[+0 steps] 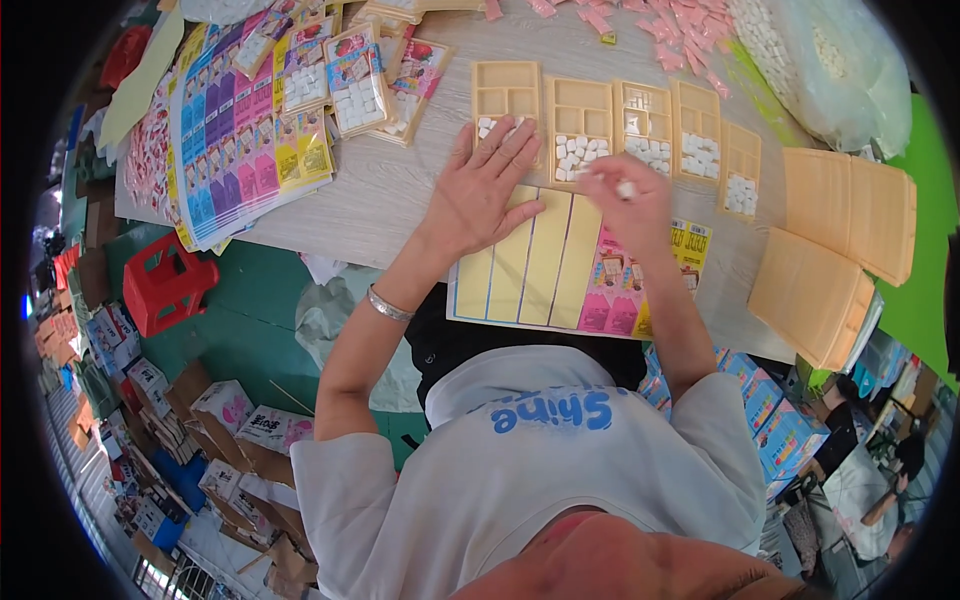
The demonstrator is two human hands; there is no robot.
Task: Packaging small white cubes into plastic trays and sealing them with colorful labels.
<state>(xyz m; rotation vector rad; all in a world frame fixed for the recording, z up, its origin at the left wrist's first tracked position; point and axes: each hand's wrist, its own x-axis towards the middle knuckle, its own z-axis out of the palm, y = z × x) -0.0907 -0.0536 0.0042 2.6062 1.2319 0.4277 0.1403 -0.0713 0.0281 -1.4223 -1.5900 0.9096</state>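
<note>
Five beige compartment trays stand in a row across the table, each with small white pieces in its near section. My left hand [485, 195] lies flat, fingers stretched out, over the near part of the leftmost tray [507, 75] and partly covers its white pieces. My right hand [640, 205] is closed, with a small white piece [626, 189] showing at its fingers. It hovers just nearer than the second tray [580, 95] and the third tray [645, 98]. Under my wrists lies a printed sheet [530, 270] with pale yellow strips and pink panels.
Stacked beige trays [810, 295] stand at the right, below a clear bag of white pieces [825, 60]. Pink sachets [690, 30] lie at the far side. Filled, wrapped packs [355, 85] and colourful printed sheets [235, 150] cover the left. A red stool [165, 285] stands on the floor.
</note>
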